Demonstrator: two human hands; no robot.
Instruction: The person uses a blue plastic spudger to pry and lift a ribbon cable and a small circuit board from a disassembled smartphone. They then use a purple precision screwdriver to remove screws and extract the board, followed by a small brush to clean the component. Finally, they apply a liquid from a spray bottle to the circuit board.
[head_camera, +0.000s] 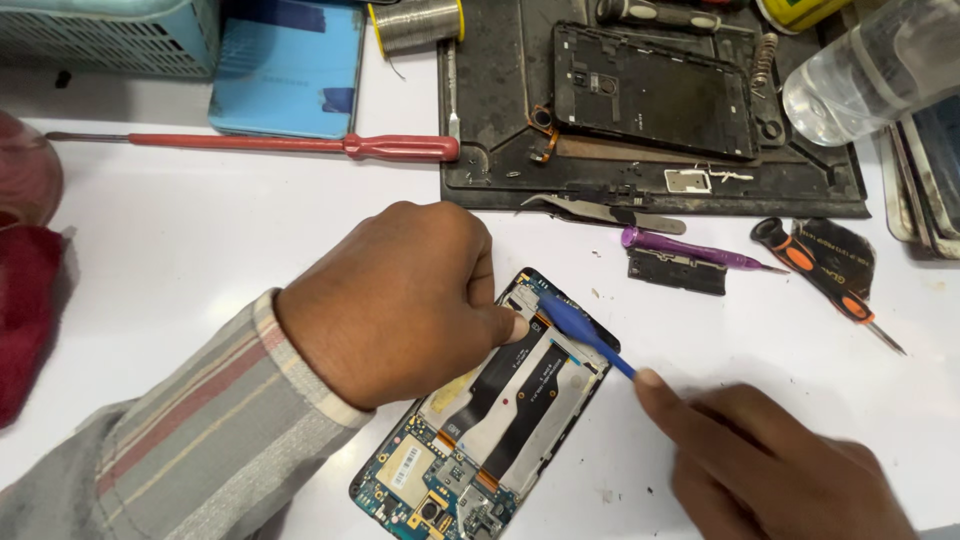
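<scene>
Left hand (395, 300): curled into a loose fist, thumb tip pressing down on the top end of the opened phone (490, 420), pinning it to the white table (200, 250).
Right hand (770, 465): fingers closed around a blue pry tool (585, 335), index finger laid along its shaft.
Pry tool: slants up and left from the right hand; its flat tip sits just beside the left thumb, on the phone's upper edge.
Phone: lies between the two hands, back off, circuit board and flex cables exposed.
Beyond the hands: tweezers (600, 210), a purple screwdriver (690, 250), a black-and-orange screwdriver (825, 285), a dark work mat (490, 120) bearing a phone frame (650, 90).
Beyond the left hand: a red screwdriver (290, 145).
</scene>
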